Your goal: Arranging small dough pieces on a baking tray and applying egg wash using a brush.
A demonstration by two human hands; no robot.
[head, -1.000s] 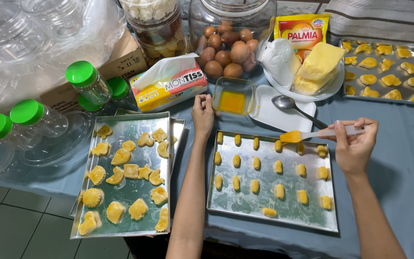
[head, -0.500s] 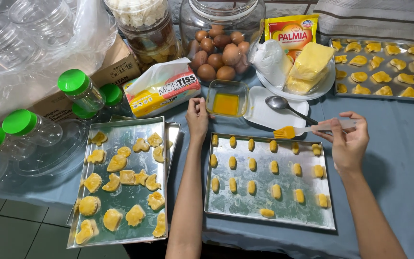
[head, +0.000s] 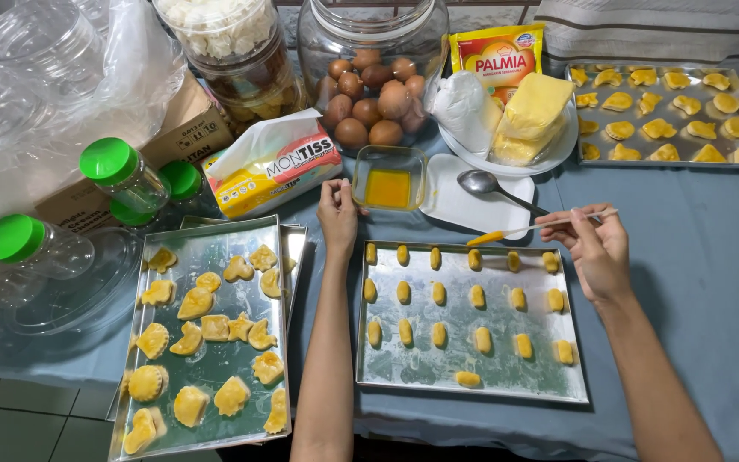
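Observation:
My right hand (head: 594, 248) holds a thin brush (head: 519, 230) whose yellow-coated tip hovers over the back row of small oval pastries on the metal tray (head: 472, 373) in front of me. My left hand (head: 338, 216) rests on the table at that tray's back left corner, fingers curled, just left of a small square glass dish of yellow egg wash (head: 387, 178). Several glazed oval pastries (head: 440, 294) sit in rows on the tray.
A second tray (head: 209, 368) of shaped pastries lies at left. Behind stand a tissue pack (head: 270, 162), a jar of eggs (head: 372, 85), a plate with butter (head: 530, 109), a spoon (head: 489, 186), green-lidded jars (head: 121, 171) and a far tray (head: 669, 107).
The brush tip has swung left and lower along the back row. My left hand stays at the tray's corner. The view has shifted slightly.

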